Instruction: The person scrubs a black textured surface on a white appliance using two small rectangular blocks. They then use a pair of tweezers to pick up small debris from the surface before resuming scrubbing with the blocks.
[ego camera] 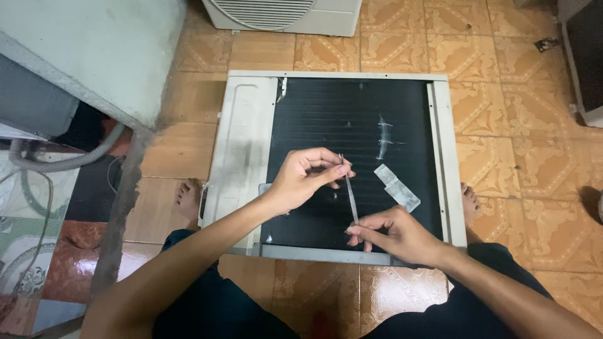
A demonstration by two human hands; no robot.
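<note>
A thin silvery strip (349,191) stretches between my two hands. My left hand (304,179) pinches its upper end; my right hand (396,233) pinches its lower end. Both hands hover over a flat air-conditioner unit (242,144) with a white frame, lying on the floor with its black finned coil (333,119) facing up. A short piece of clear tape (397,188) sits on the coil just right of the strip. White scuffs (383,137) mark the fins above it.
My bare feet (188,198) flank the unit on orange patterned tiles (502,125). Another white appliance with a fan grille (276,14) stands beyond it. A grey concrete slab (94,50) and grey hose (69,160) are at left; a dark object (584,56) at right.
</note>
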